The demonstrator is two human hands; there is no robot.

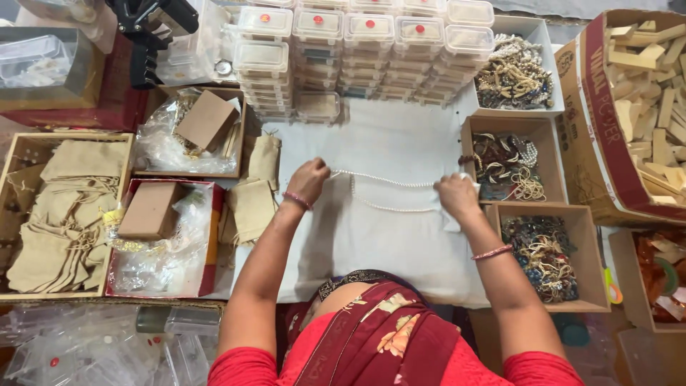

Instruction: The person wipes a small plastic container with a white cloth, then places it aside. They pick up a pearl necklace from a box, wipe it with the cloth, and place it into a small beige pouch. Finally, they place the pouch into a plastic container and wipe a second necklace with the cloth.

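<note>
The left hand (309,181) and the right hand (456,196) each pinch one end of a white pearl necklace (386,184), pulled straight between them. It hangs just over the white cloth (386,136) in the middle. Small cloth bags (254,193) lie left, and boxes of jewelry (511,161) sit right.

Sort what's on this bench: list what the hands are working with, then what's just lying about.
In hand:
- left hand
- right hand
- pearl strand, stretched between both hands
- white cloth beneath it

Lying about:
- stacked clear boxes
- jewellery trays
- cloth pouches
- wood blocks
- brown boxes in plastic wrap
</note>
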